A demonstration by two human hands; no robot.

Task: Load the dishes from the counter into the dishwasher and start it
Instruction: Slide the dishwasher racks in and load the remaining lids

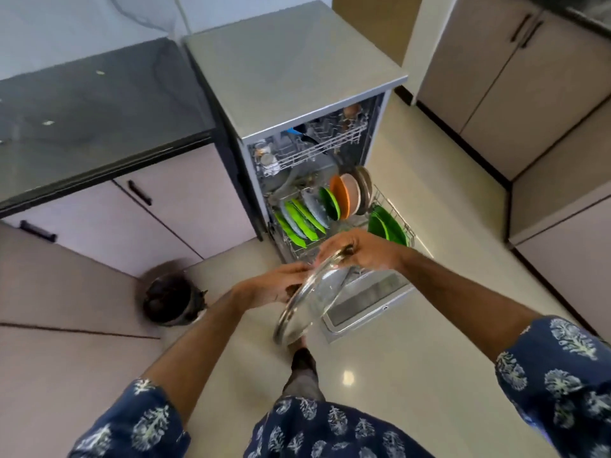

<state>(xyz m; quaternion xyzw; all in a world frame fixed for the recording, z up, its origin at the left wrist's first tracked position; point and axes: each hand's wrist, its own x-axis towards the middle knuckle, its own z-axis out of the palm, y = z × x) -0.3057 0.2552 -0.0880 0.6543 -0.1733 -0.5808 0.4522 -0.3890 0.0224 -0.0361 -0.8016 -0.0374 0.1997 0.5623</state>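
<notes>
- Directly in front of the open dishwasher, a person holds a glass lid with a metal rim, tilted on edge above the lowered door.
- Right hand curls over the lid's top edge, gripping near its knob; left hand pinches the rim on the side away from the door.
- Inside the dishwasher, the pulled-out lower rack already holds green, orange and pale plates.
- Loading is under way; next, the lid likely needs slotting upright into a free gap between the rack's tines.
</notes>
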